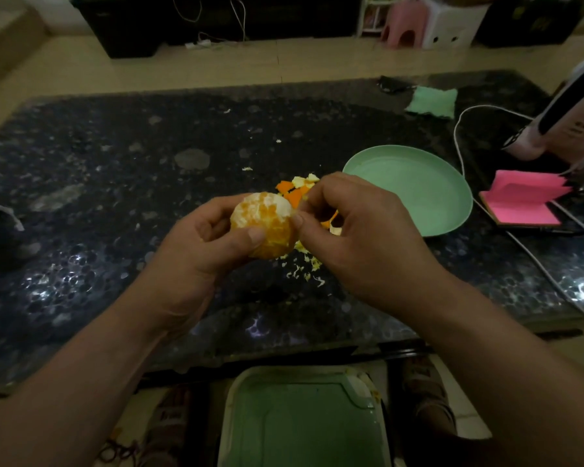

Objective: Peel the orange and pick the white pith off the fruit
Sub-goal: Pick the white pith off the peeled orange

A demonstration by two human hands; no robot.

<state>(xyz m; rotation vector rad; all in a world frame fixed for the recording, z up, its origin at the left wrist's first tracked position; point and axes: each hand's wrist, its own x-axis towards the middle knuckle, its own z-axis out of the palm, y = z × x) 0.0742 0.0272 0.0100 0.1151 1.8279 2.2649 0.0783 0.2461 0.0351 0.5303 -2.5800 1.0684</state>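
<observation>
My left hand [203, 244] grips a peeled orange [267, 220] above the dark table, thumb across its front. White pith still covers much of the fruit's top. My right hand [358, 230] is at the orange's right side, thumb and forefinger pinching at the pith there. Orange peel pieces [295, 192] lie on the table behind the hands. Small white pith scraps [305, 267] are scattered below the fruit.
A green plate [418, 190] sits right of the hands. A pink notepad [523, 200], a white cable [459, 129] and a green cloth [432, 102] lie at the right. A green bin [304, 416] stands under the table's near edge [216, 352].
</observation>
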